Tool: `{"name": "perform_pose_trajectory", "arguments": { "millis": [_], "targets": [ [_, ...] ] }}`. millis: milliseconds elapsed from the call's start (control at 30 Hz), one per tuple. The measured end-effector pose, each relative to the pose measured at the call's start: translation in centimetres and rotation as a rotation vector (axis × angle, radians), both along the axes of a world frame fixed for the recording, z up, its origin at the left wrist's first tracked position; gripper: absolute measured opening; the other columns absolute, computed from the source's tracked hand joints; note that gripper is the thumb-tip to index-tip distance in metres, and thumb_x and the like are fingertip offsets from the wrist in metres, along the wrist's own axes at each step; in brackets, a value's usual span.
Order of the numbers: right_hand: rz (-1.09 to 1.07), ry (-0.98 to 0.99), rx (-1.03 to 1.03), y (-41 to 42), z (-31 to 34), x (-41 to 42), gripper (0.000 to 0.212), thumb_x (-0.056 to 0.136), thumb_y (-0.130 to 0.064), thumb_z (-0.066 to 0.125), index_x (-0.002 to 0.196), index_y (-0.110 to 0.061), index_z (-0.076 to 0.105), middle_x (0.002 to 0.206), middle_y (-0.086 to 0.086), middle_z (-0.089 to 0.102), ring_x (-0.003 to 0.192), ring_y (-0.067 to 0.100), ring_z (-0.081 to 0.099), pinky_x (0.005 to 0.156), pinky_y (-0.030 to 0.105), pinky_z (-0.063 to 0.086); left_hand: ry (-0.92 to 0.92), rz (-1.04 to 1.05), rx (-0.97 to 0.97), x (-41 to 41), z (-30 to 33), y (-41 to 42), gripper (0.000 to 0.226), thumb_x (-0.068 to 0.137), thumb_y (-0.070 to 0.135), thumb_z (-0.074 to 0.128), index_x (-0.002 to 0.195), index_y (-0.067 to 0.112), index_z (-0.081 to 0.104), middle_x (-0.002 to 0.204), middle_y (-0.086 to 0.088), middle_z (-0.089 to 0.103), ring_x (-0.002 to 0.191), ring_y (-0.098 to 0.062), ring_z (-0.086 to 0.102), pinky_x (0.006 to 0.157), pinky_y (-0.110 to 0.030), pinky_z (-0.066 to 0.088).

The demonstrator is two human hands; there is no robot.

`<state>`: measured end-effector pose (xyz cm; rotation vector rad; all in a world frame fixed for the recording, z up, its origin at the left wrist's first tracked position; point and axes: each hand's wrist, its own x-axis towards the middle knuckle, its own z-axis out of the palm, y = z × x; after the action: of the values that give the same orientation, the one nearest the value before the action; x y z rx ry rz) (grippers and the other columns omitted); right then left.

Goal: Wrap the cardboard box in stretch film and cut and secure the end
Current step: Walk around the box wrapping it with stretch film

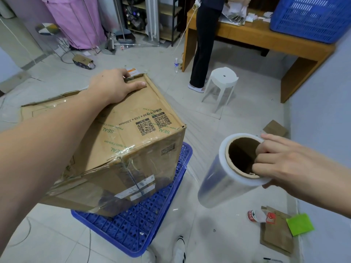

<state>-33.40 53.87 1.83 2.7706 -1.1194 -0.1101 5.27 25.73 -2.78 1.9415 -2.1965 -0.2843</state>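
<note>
- Cardboard box [121, 141] sits centre-left of the frame, tilted on one lower edge atop an upturned blue crate [136, 228] on the floor. Film already shows over its near face and lower corner, wrinkled and glossy.
- Left hand [112, 88] lies on the upper far corner of the box, palm down, fingers hooked over the far edge, thumb flat on the top panel. It steadies and tips the box.
- Right hand [284, 164], at right of frame, grips the film roll [233, 173] by its open end: fingers curled inside the cardboard core, thumb outside under the rim. Roll is held in the air, well apart from the box.
- A thin strand of film seems to run from the roll toward the crate edge; too faint to be sure.
- Judgement: wrapping is part done, cutting not yet.
- For the next pass: keep the film taut, carry the roll close round the box, overlap the band already on, let the core turn on the fingers. Left hand must lift off as the film crosses that corner.
- Risk: tilted box could slide off the crate; torn top edge may snag the film.
- Around: white stool [222, 86] upper centre; another person [203, 44] standing at a wooden tabletop [266, 37] carrying a second blue crate [311, 18]; water bottle [176, 65] on the floor.
- Lower right: a crushed can [260, 216], cardboard scraps [275, 236], a green pad [300, 223]. These lie where the roll hand may swing low.
- Own shoes [180, 251] at bottom edge, close to the crate.
</note>
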Motion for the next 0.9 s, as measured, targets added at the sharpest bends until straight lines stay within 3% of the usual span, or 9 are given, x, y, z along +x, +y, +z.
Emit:
{"name": "perform_pose_trajectory", "arguments": {
  "millis": [233, 467, 667, 900],
  "targets": [
    [0.029, -0.011, 0.073, 3.3, 0.2, 4.8, 0.038, 0.073, -0.003, 0.07, 0.08, -0.029, 0.044, 0.074, -0.012, 0.05, 0.09, 0.018, 0.051, 0.112, 0.043, 0.035, 0.016, -0.04, -0.028, 0.1, -0.1, -0.1, 0.084, 0.079, 0.089, 0.051, 0.121, 0.018, 0.063, 0.12, -0.019, 0.067, 0.112, -0.041, 0.061, 0.087, -0.045, 0.046],
    [-0.049, -0.007, 0.13, 6.2, -0.5, 12.0, 0.027, 0.079, -0.005, 0.061, 0.08, -0.028, 0.046, 0.075, -0.012, 0.048, 0.094, 0.017, 0.051, 0.117, 0.042, 0.03, 0.002, -0.088, -0.042, 0.5, -0.4, -0.5, 0.083, 0.081, 0.09, 0.046, 0.118, 0.018, 0.063, 0.114, -0.017, 0.068, 0.107, -0.042, 0.062, 0.081, -0.044, 0.043],
    [-0.168, -0.079, 0.13, 6.9, -0.9, 18.8, 0.048, 0.078, -0.005, 0.074, 0.08, -0.031, 0.034, 0.074, -0.013, 0.043, 0.093, 0.017, 0.05, 0.114, 0.044, 0.035, -0.014, -0.125, -0.036, 0.5, -0.3, -0.6, 0.084, 0.082, 0.091, 0.041, 0.109, 0.014, 0.062, 0.103, -0.015, 0.067, 0.094, -0.039, 0.062, 0.074, -0.043, 0.045],
    [-0.313, -0.133, 0.144, 6.7, -1.8, 24.2, 0.034, 0.077, -0.008, 0.079, 0.08, -0.026, 0.05, 0.078, -0.011, 0.053, 0.105, 0.018, 0.053, 0.118, 0.042, 0.03, -0.029, -0.172, -0.058, 0.8, -0.4, -0.5, 0.08, 0.087, 0.087, 0.038, 0.106, 0.013, 0.06, 0.097, -0.013, 0.063, 0.091, -0.036, 0.061, 0.071, -0.043, 0.04]
  ]
}}
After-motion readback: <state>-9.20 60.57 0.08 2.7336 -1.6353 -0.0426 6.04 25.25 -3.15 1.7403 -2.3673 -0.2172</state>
